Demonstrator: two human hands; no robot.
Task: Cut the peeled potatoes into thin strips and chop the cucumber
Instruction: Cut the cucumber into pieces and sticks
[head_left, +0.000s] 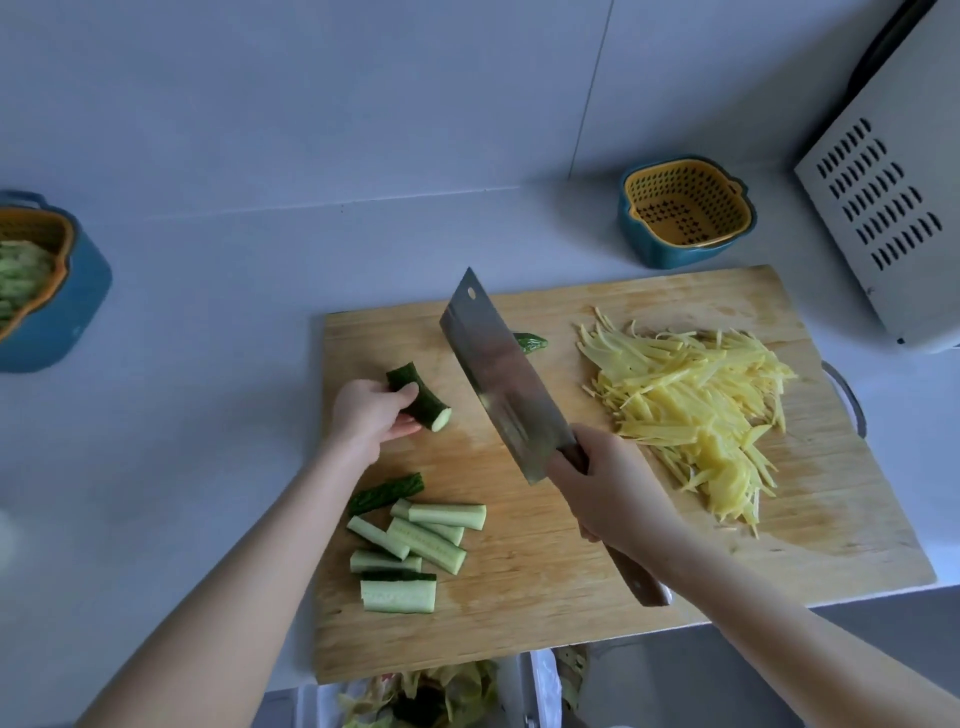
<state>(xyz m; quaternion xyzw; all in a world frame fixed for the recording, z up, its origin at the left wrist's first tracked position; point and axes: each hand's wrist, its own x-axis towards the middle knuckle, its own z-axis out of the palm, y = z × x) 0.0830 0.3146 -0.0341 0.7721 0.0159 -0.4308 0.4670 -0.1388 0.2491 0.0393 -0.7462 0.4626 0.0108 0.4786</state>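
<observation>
A wooden cutting board (545, 597) lies on the counter. My left hand (366, 413) holds a short dark-green cucumber piece (423, 397) at the board's left side. My right hand (608, 483) grips the wooden handle of a cleaver (504, 379), whose blade is lifted and points toward the far left. Several cut cucumber sticks (410, 551) lie at the board's near left. A small cucumber end (531, 342) lies behind the blade. A pile of thin yellow potato strips (691, 410) covers the board's right half.
A blue bowl with an empty yellow strainer (685, 213) stands behind the board. Another blue bowl with a strainer holding green pieces (36, 280) sits at the far left. A white appliance (893, 197) stands at the right. A bag with peelings (431, 696) hangs below the counter edge.
</observation>
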